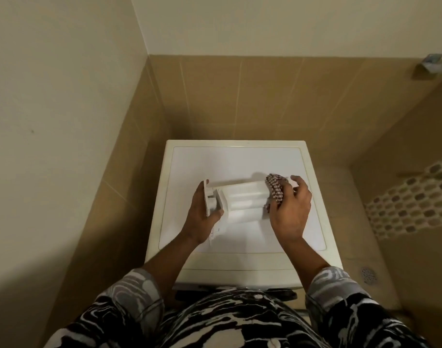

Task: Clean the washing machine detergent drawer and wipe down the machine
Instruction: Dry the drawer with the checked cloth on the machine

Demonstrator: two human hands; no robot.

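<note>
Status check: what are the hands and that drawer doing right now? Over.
Left hand grips detergent drawer by front end. Right hand presses checked cloth on its other end. Drawer out, over washing machine top. Nothing blocking.

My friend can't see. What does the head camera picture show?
A person holds a white drawer over a washing machine, left hand gripping its front, right hand holding a checked cloth against its other end. Tan tiles behind.

Both forearms reached up from 6 o'clock, converging. The left hand (pixel 202 218) gripped the drawer (pixel 242 200) at its 9 o'clock end, thumb hooked over it; the right hand (pixel 291 209), fingers curled, held the cloth (pixel 275 188) against the 3 o'clock end.
</note>
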